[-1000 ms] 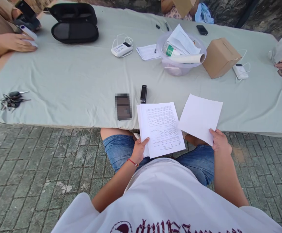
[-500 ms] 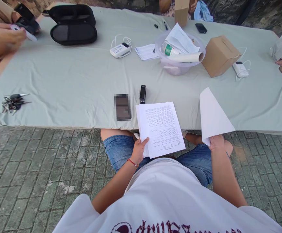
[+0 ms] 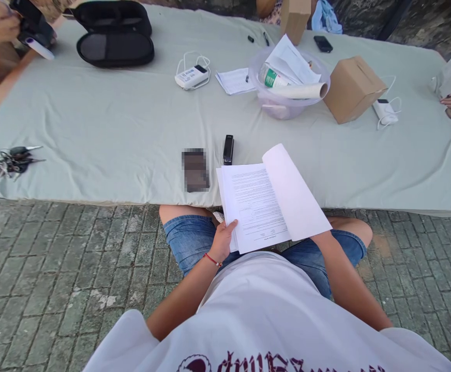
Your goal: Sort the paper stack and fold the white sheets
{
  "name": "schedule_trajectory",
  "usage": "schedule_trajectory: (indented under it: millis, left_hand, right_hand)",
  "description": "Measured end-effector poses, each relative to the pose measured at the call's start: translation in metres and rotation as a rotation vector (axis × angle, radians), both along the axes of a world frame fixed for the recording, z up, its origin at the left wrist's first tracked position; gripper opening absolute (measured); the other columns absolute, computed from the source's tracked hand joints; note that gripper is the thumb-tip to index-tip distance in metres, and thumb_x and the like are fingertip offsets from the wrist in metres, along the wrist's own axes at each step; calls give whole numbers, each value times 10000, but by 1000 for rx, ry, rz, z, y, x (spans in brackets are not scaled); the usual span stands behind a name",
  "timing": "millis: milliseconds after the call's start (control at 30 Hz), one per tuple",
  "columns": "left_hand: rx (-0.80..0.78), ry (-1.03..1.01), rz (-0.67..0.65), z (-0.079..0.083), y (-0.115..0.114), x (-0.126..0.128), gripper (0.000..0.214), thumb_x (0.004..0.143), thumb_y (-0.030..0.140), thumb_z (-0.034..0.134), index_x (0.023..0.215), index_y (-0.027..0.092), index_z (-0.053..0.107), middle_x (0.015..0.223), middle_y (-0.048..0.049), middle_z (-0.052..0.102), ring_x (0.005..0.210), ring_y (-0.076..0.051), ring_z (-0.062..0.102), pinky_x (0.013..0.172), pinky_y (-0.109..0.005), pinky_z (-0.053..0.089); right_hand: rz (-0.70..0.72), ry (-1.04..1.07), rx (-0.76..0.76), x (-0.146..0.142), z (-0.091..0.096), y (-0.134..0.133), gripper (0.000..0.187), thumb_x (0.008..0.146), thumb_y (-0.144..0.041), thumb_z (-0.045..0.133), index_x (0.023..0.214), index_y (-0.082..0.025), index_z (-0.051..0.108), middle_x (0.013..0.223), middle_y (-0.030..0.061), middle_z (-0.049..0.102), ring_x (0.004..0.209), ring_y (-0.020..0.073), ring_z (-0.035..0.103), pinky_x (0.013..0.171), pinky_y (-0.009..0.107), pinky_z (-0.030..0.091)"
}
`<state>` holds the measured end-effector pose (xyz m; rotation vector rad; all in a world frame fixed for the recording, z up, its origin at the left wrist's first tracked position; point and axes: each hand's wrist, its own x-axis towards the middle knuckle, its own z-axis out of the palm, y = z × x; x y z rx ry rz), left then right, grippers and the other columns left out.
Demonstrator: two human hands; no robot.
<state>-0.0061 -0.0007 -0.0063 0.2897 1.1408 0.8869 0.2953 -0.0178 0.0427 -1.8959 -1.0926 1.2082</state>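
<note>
My left hand (image 3: 224, 239) grips the lower left edge of several printed sheets of paper (image 3: 254, 206), its thumb on top. The sheets reach over the table's front edge above my lap. My right hand (image 3: 321, 238) is closed at the lower corner of a curled white sheet (image 3: 295, 196), which hides most of its fingers. That sheet covers the right part of the printed ones. A black stapler (image 3: 228, 150) lies just past the top of the papers. Left of them is a dark, pixel-blurred rectangular object (image 3: 195, 170).
On the cloth-covered table (image 3: 105, 129) are keys (image 3: 16, 160), an open black case (image 3: 115, 49), a white device with a cord (image 3: 192, 77), a plastic basin (image 3: 264, 98) holding papers and a roll, a cardboard box (image 3: 353, 90) and a phone (image 3: 322, 44). Other people's hands show at the edges.
My right hand has moved left with the curled sheet, which now overlaps the printed papers. My left hand stays put. At the far left, another person's hand has left the white object.
</note>
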Motion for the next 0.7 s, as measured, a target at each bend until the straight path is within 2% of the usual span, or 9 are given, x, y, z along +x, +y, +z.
schedule_trajectory:
  millis: [67,167,267,367,533,700]
  left_hand:
    - [0,-14,-6,-1,-1,0,488,645,345,825,1051,103,702,1066,-163,725,1032,-319,675,1008,-502,471]
    - [4,-44,-17,-1,-2,0,514,642,354,826,1068,101,693,1071,-168,723,1024,-319,678,1002,-504,473]
    - [-4,-42,-22,2,-4,0,499,637,349,825,1049,99,695,1049,-164,729,995,-312,687,983,-491,488]
    - [-25,-23,-31,5,-5,0,446,636,342,819,993,100,705,1007,-152,741,953,-302,699,945,-465,515]
    - [-30,-2,-29,6,-7,0,411,640,355,810,953,109,707,928,-128,754,935,-298,706,908,-440,535]
    - [-42,-80,16,8,-6,1,518,742,517,719,1066,113,686,1073,-157,724,1019,-290,683,957,-440,520]
  right_hand:
    - [105,-149,35,-10,11,2,111,740,-329,673,760,-232,623,790,73,660,898,297,584,842,399,449]
    - [328,-489,118,-22,23,6,185,869,-376,524,867,-224,630,788,45,659,755,238,592,737,339,431]
    - [364,-661,132,-27,24,8,292,943,-388,386,842,-219,601,673,32,607,645,208,561,646,305,391]
    - [343,-667,124,-29,19,7,293,946,-400,382,836,-222,586,675,32,603,661,213,572,648,299,386]
    - [367,-561,84,-35,13,4,278,944,-410,388,879,-233,593,732,26,640,681,208,580,649,290,393]
    - [368,-544,95,-40,11,5,265,940,-405,397,862,-231,581,716,18,624,669,203,569,641,287,383]
